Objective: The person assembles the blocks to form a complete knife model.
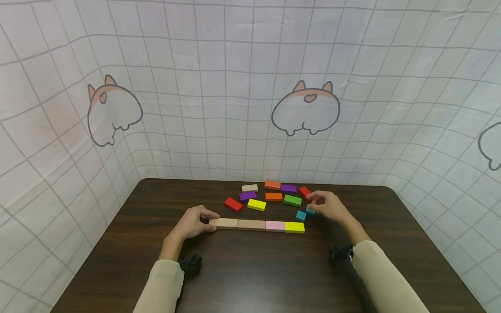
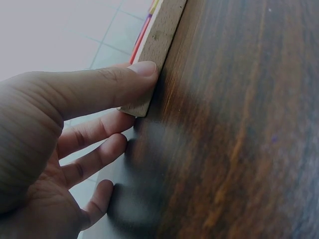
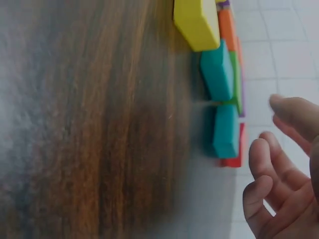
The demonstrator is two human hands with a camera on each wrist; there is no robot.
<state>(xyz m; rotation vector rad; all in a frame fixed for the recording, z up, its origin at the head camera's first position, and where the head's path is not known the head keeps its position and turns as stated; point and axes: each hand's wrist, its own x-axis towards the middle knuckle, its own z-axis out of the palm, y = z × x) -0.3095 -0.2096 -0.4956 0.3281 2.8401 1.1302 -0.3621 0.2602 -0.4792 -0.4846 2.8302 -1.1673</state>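
A row of flat blocks lies end to end: a natural-wood block (image 1: 225, 223), a longer-looking wood block (image 1: 251, 224), a pink block (image 1: 275, 226) and a yellow block (image 1: 294, 227). At its left end my left hand (image 1: 193, 221) pinches the natural-wood block, the thumb (image 2: 142, 69) on its near side and the index finger at its end. My right hand (image 1: 330, 206) hovers by two small blue blocks, one nearer (image 1: 301, 216) and one partly hidden by the fingers (image 1: 310, 211). In the right wrist view the fingers (image 3: 261, 154) stand apart from the blocks, loosely bent, holding nothing.
Behind the row lie a red block (image 1: 233, 204), a yellow block (image 1: 256, 204), a green block (image 1: 292, 200), an orange block (image 1: 273, 197) and several others. A red block (image 1: 305, 192) sits just beyond my right fingertips. A patterned cloth (image 1: 219, 143) hangs behind the table.
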